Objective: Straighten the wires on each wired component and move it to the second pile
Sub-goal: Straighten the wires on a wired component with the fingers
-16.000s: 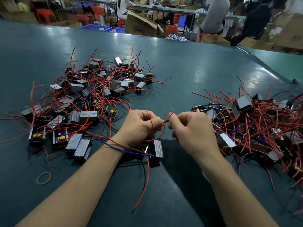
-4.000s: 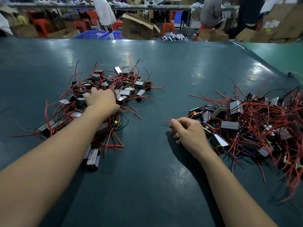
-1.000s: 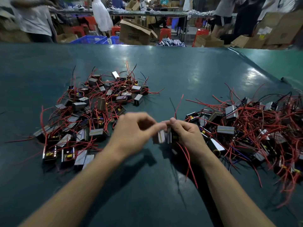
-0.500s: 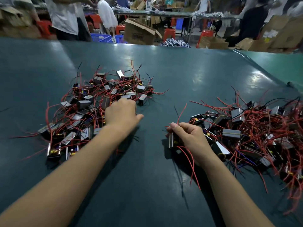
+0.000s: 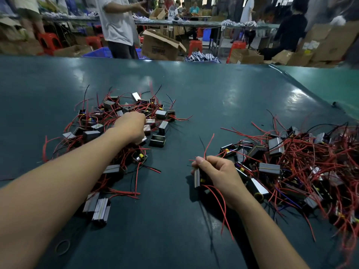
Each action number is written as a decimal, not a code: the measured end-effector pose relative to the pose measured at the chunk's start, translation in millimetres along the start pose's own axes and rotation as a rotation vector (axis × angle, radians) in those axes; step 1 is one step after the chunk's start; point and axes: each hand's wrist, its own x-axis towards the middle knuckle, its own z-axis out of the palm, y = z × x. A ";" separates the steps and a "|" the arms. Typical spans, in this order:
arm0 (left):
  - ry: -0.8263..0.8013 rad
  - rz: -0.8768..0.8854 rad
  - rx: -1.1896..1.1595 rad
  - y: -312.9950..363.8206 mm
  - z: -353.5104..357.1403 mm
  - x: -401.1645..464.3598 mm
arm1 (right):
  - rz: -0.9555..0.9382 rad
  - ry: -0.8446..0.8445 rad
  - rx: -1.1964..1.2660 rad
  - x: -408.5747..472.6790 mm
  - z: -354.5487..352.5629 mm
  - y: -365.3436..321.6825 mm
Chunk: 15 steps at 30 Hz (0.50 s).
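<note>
While the right hand (image 5: pixel 217 172) curls its grip round a wired component (image 5: pixel 197 178) just left of the tangled pile (image 5: pixel 303 167), the left hand (image 5: pixel 132 127) reaches into the far pile (image 5: pixel 108 133) across the bench (image 5: pixel 223 98), its grip hidden.

A dark teal surface (image 5: pixel 194 90) fills most of the frame, glossy with light patches toward the upper right. Left of centre on it lies a pile of wired components (image 5: pixel 108 133) with red wires; a denser tangle, the second pile (image 5: pixel 303 167), lies at the right edge. A rubber band (image 5: pixel 62 247) lies at the lower left.
</note>
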 end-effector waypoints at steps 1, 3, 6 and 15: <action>-0.004 0.012 -0.005 -0.3 -0.1 -0.8 | 0.000 0.001 -0.001 -0.4 0.2 -0.1; -0.066 0.025 -0.040 1.1 0.3 -2.3 | 0.000 0.005 -0.005 -0.9 0.0 -0.1; -0.076 0.010 -0.104 3.4 2.3 -6.8 | -0.004 0.012 -0.009 -2.4 -0.6 -0.5; 0.778 0.121 -0.346 13.8 -15.3 -51.3 | -0.004 0.033 0.001 -1.5 1.2 -2.7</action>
